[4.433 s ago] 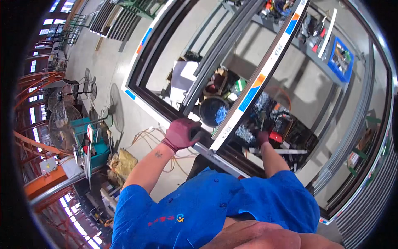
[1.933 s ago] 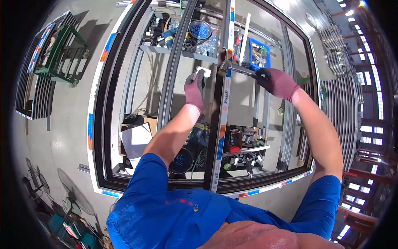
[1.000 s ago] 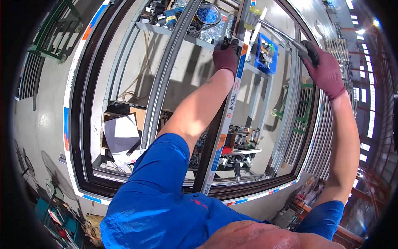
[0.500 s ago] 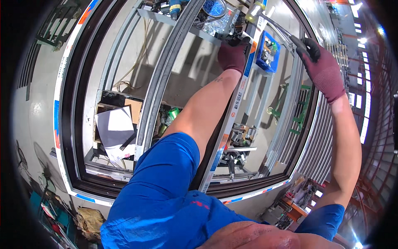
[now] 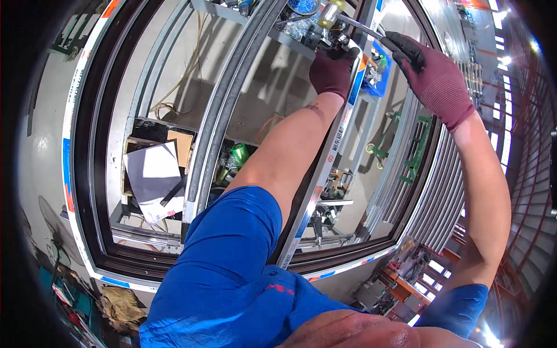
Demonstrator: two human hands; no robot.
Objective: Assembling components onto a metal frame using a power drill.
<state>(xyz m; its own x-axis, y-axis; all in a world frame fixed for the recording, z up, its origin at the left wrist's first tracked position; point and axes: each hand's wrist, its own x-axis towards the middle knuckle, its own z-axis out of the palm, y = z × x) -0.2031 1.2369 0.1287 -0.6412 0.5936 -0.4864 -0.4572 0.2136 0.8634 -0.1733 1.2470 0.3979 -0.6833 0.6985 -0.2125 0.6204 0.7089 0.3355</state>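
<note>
My right hand, in a maroon glove with dark fingers, is closed round the metal handle of a mallet with a yellowish see-through head. The mallet reaches leftward above the far end of a long metal profile bar. This bar, with printed protective film on it, runs lengthwise across a large dark window frame. Against the bar's left side, below the mallet head, my gloved left hand has its fingers curled. Small dark parts show at those fingertips, and what they grip is hidden.
Beneath the frame stands a grey metal rack with padded rails. A blue bin of small parts is right of the bar. White paper lies on a box at lower left. Stacked metal lengths are at right.
My right hand has moved left, and the mallet head has shifted left with it. My left hand sits slightly farther right along with the bar. The whole view has shifted a little.
</note>
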